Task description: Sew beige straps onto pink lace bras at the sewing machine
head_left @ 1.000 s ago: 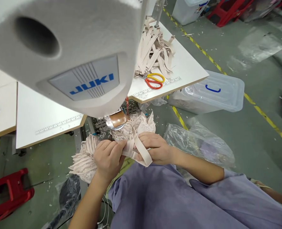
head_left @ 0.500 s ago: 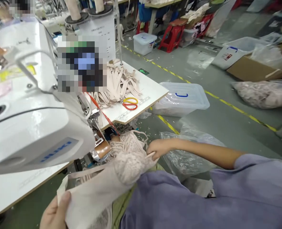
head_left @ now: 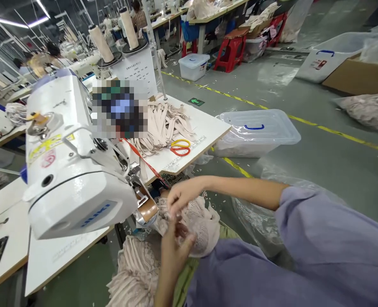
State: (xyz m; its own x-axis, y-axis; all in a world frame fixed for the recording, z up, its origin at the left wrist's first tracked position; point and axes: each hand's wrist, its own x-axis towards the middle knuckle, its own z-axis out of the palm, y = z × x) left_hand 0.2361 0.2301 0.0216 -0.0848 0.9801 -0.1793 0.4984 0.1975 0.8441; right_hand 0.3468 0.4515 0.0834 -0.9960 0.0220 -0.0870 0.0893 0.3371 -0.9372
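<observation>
Lace garment (head_left: pixel 206 228): right of sewing machine (head_left: pixel 80 192)
Left hand (head_left: pixel 175 251): thumb, fingers spread
Right hand (head_left: pixel 184 197): grip, cannot tell
Lidded bin (head_left: pixel 274 133): right of machine; contents pale

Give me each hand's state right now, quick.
Left hand: open, partly curled, in front of lace fabric.
Right hand: bent downward; whether it is closed or holding anything cannot be told.

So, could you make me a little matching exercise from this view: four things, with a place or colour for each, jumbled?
1. Scissors
2. Pale lace
3. Sewing machine
4. Thread cones

A. Mostly white
B. Set on black discs
C. Yellow and red
D. Close by the left hand and right hand

Pairs: 1-C, 2-D, 3-A, 4-B
</observation>
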